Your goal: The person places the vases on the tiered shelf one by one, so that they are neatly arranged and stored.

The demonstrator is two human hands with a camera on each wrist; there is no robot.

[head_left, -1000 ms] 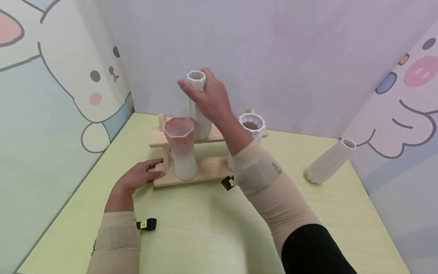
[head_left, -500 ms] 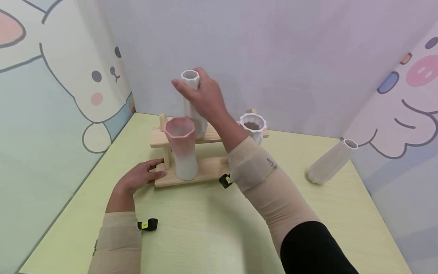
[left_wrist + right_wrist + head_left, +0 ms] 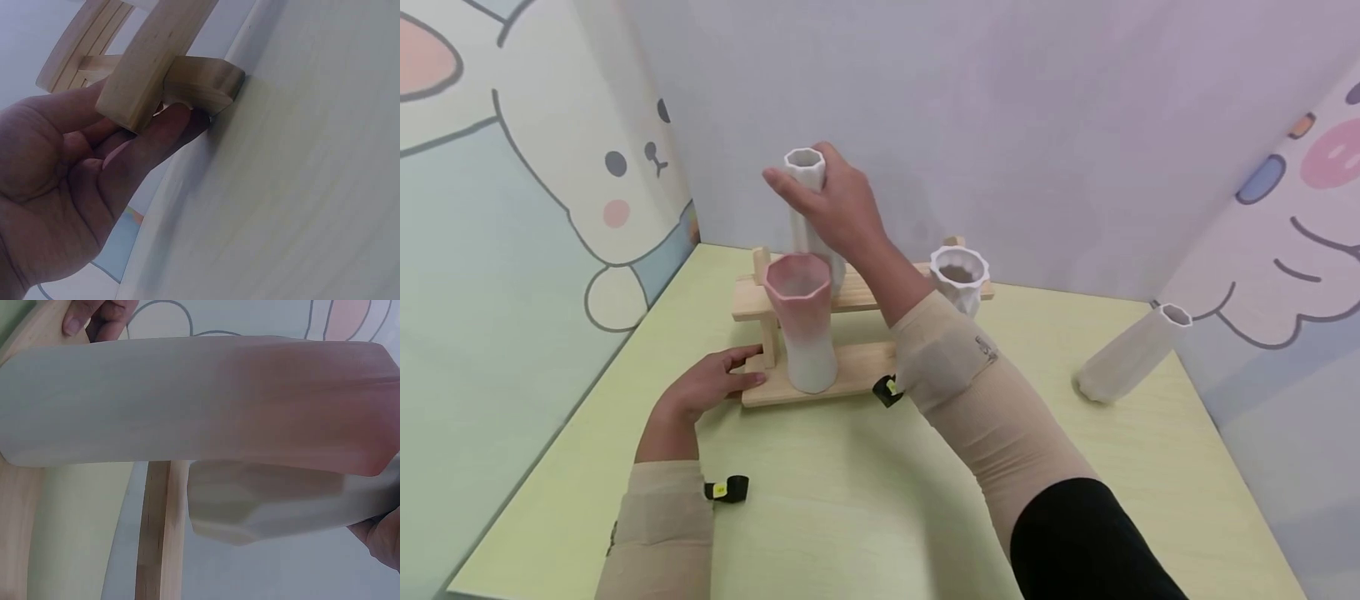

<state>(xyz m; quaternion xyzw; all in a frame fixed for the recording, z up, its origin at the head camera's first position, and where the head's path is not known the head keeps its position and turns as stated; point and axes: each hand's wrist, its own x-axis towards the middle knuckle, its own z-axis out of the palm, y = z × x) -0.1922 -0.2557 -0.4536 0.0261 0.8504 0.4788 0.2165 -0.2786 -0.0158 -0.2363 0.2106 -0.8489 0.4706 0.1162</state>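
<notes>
My right hand (image 3: 842, 204) grips a tall white vase (image 3: 806, 177) near its neck, over the left part of the wooden stand's upper shelf. In the right wrist view, the base of this white vase (image 3: 269, 506) shows close to the shelf board, behind the pink-and-white vase (image 3: 187, 400). That pink-topped vase (image 3: 807, 333) stands upright on the lower board, at the left. My left hand (image 3: 707, 387) holds the left end of the two-tier wooden stand (image 3: 865, 367). Seen from the left wrist, thumb and fingers (image 3: 140, 144) pinch the end of the lower board.
A fluted white vase (image 3: 958, 283) stands at the stand's right side, its lower part hidden by my right sleeve. Another white vase (image 3: 1127, 358) is on the table (image 3: 820, 508) at the right, slanted in this view. Cartoon-printed walls (image 3: 1000, 125) enclose the back and sides.
My right hand has carried the tall white vase leftward along the upper shelf, and it now sits more behind the pink-topped vase. My left hand keeps its hold on the stand.
</notes>
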